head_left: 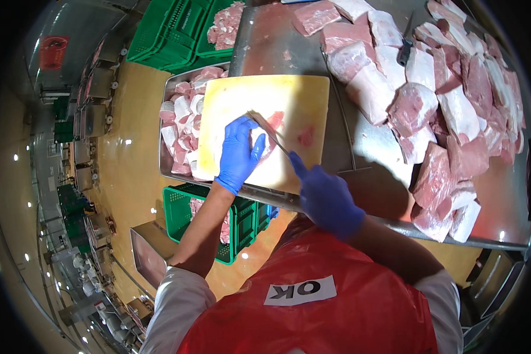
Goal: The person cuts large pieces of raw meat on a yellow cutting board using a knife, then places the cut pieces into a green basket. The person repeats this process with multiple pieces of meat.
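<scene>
A yellowish cutting board (224, 97) lies at the table's near left edge, with a piece of raw meat (269, 146) on it. My left hand (237, 152), in a blue glove, grips that piece from its left side, fingers bent over it and thumb toward me. Gloved in blue too, my right hand (331, 199) is closed round the handle of a knife (272, 131). The knife's blade slants up and left across the meat, its tip near my left fingertips. Glare washes out part of the meat. A small reddish scrap (305, 136) lies right of the blade.
A metal tray (163, 156) of cut meat sits left of the board. Green crates (170, 35) stand at the far left, another green crate (218, 252) below. Large meat blocks (416, 109) cover the table's right side, a dark-handled knife (405, 53) among them. A thin metal rod (343, 115) lies beside the board.
</scene>
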### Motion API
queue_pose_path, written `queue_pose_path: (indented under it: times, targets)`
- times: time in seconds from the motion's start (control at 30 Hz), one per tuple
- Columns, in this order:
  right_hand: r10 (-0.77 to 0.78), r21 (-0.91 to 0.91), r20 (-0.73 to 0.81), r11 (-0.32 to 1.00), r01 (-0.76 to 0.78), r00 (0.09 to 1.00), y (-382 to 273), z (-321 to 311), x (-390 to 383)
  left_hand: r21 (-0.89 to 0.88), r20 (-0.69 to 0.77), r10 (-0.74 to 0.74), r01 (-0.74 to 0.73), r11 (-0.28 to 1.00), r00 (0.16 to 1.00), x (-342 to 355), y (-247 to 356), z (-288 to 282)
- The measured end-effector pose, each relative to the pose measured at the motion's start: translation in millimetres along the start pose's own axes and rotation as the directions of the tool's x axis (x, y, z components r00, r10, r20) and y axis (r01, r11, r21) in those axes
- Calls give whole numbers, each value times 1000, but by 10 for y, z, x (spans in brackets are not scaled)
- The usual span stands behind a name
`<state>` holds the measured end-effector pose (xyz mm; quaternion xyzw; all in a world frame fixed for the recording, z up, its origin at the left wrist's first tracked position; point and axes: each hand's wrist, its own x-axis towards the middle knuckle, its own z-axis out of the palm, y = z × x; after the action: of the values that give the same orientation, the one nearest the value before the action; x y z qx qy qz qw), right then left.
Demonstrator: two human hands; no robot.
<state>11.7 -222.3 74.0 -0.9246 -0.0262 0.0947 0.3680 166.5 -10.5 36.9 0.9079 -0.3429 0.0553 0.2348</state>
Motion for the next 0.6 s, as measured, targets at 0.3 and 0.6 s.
queue_pose_path:
  times: [0.3,0.6]
  targets:
    - [40,-61,73,998,-35,997,-5,50,42,17,-38,30,-29,999,999,-35,-85,47]
    - [25,165,-22,986,-21,999,190,107,-348,-8,-64,35,-36,999,997,-23,-92,46]
